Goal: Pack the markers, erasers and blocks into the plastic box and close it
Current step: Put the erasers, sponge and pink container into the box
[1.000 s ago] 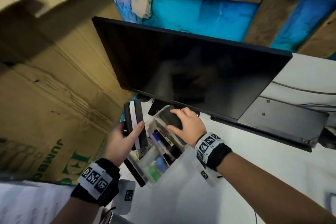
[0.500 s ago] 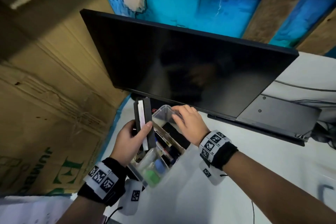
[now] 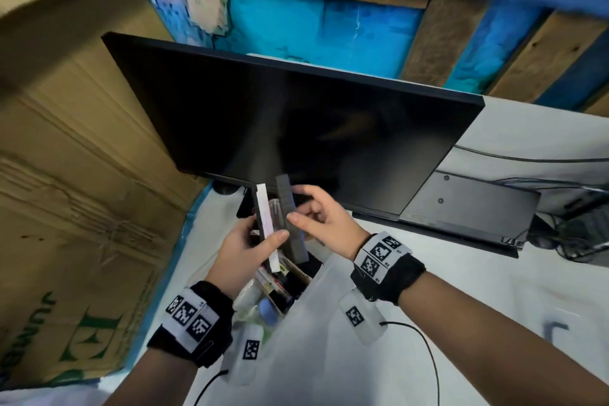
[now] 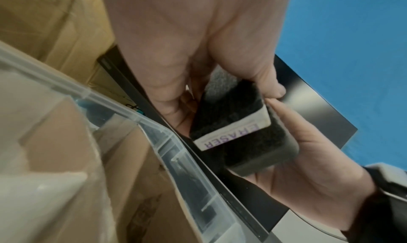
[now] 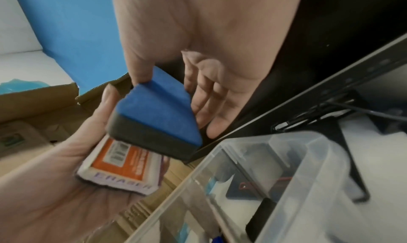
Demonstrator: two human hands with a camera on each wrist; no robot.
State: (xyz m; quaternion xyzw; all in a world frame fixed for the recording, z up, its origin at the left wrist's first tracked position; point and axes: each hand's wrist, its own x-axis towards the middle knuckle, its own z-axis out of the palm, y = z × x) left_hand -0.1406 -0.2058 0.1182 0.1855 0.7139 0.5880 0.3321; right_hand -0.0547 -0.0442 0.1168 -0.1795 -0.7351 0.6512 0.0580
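Over the clear plastic box, my left hand grips a white-labelled eraser marked ERASER, thumb across its edge. My right hand pinches a second eraser by its sides, close beside the first one. That one has a blue felt face on a dark base. In the right wrist view the labelled eraser lies in my left palm, just below the blue one. The box is open, with several markers and dark items inside. I see no lid.
A big black monitor stands right behind the box, its stand foot close to the box's far end. Cardboard boxes wall off the left. White table spreads to the right, with cables from my wrist cameras.
My right hand has come up out of the box's far end and now pinches the blue-faced eraser next to my left hand. The left hand has kept the labelled eraser.
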